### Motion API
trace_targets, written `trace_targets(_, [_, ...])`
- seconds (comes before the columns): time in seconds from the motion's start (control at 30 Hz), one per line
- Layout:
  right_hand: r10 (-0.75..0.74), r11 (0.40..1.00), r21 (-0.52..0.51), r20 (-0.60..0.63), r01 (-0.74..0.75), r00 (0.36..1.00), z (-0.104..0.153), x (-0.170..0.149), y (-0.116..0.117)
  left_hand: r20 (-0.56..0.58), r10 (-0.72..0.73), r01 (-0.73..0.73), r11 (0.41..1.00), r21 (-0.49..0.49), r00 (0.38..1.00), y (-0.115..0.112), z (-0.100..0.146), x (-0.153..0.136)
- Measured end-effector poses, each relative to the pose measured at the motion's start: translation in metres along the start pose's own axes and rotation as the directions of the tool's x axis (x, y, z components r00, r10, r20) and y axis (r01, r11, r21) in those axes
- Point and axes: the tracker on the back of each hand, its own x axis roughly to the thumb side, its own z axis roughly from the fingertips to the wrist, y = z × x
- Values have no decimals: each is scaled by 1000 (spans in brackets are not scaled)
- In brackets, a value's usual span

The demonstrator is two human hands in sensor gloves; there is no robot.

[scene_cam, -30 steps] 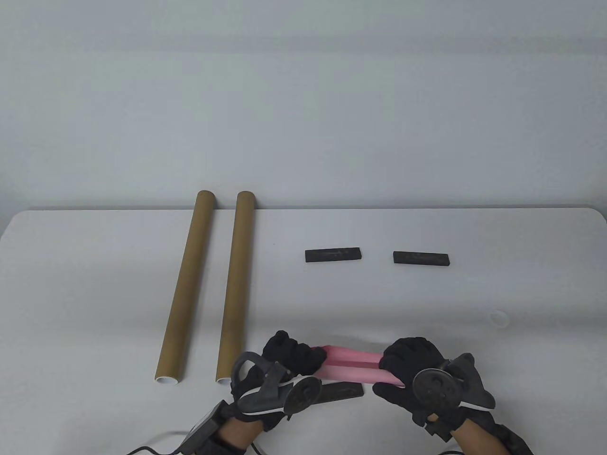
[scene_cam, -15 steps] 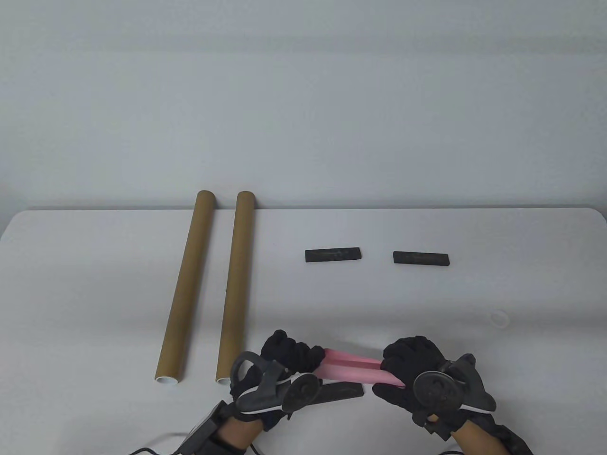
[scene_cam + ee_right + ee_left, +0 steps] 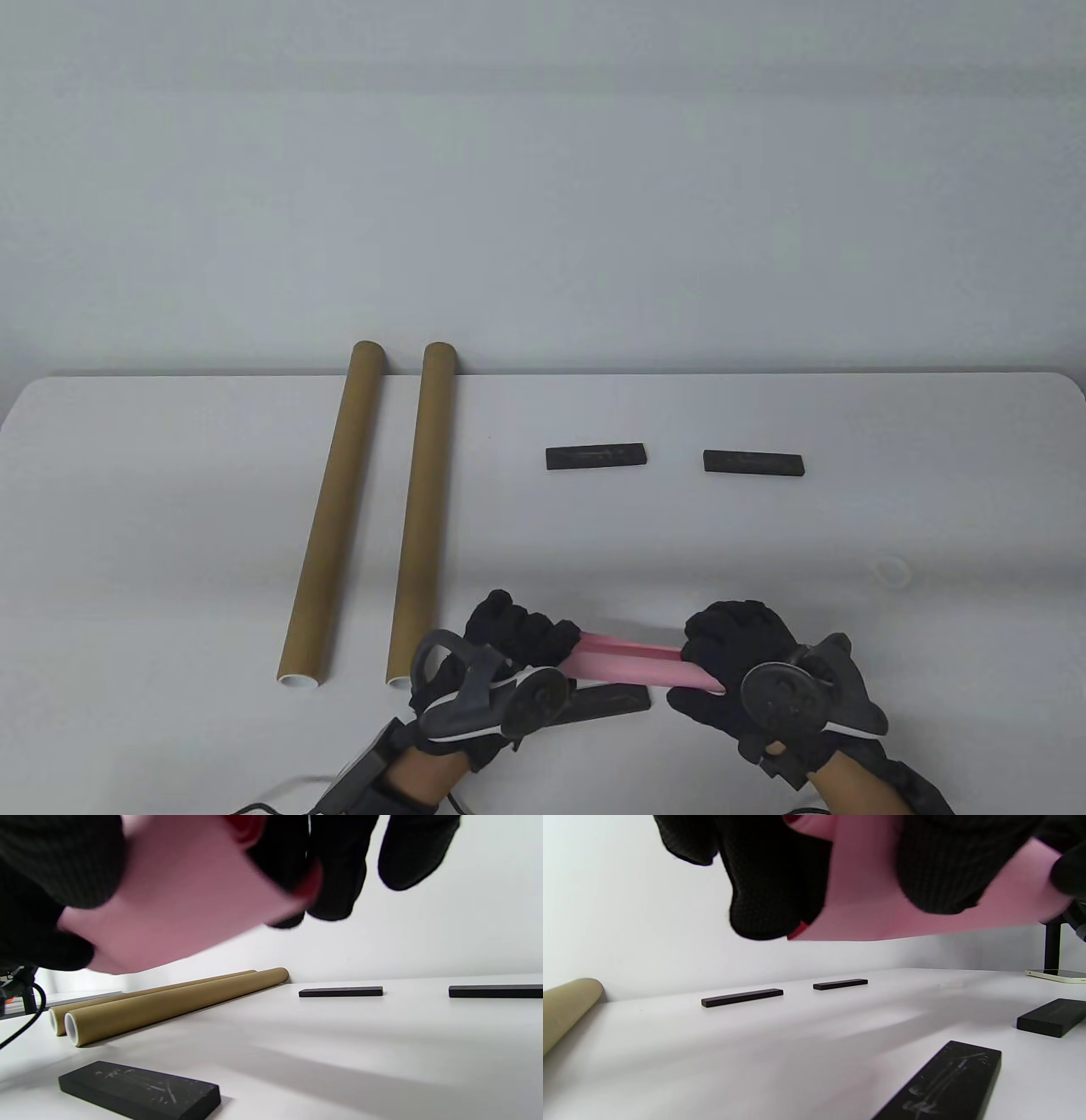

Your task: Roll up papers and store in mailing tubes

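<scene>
A pink rolled paper [image 3: 632, 660] is held above the table near the front edge. My left hand [image 3: 517, 641] grips its left end and my right hand [image 3: 730, 645] grips its right end. In the left wrist view the pink paper [image 3: 882, 908] fills the top under my gloved fingers [image 3: 768, 891]. In the right wrist view the roll [image 3: 182, 908] shows its end, with my fingers [image 3: 339, 866] wrapped around it. Two brown mailing tubes [image 3: 331, 509] [image 3: 420, 509] lie side by side at the left, open ends toward me; they also show in the right wrist view [image 3: 178, 1001].
Two black bar weights [image 3: 596, 456] [image 3: 752, 463] lie at mid table. Another black bar [image 3: 611, 700] lies under the roll between my hands, and one more shows in the left wrist view [image 3: 1050, 1017]. A white tube cap [image 3: 892, 571] lies at the right.
The roll has become slightly tighter and thinner between my hands. Both hands stay nearly in place; my left hand has turned a little.
</scene>
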Motion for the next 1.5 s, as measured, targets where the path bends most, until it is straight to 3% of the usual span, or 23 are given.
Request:
trace_targets(0.27, [-7, 997, -78, 32, 10, 999, 2, 6, -6, -23, -25, 25, 1000, 6, 999, 1, 1, 0])
trace_targets(0.37, [-49, 996, -70, 27, 51, 998, 2, 5, -6, -23, -24, 24, 999, 28, 999, 3, 2, 1])
trace_targets(0.6, [19, 999, -49, 32, -18, 999, 1, 6, -4, -22, -3, 3, 1000, -6, 1000, 0, 1, -1])
trace_targets(0.8, [-67, 996, -49, 37, 69, 997, 1, 5, -6, -1, -27, 27, 998, 54, 1000, 5, 2, 3])
trace_targets(1.07, [4, 999, -41, 34, -3, 999, 1, 7, -5, -14, 4, -5, 1000, -11, 1000, -4, 0, -3])
trace_targets(1.27, [-79, 997, -11, 29, 79, 996, -1, 5, -3, -6, -21, 21, 999, 32, 1000, 2, 2, 0])
trace_targets(1.5, [2, 1000, -31, 28, -1, 1000, 0, 7, -6, -7, 19, -19, 1000, -11, 1000, -3, 0, -3])
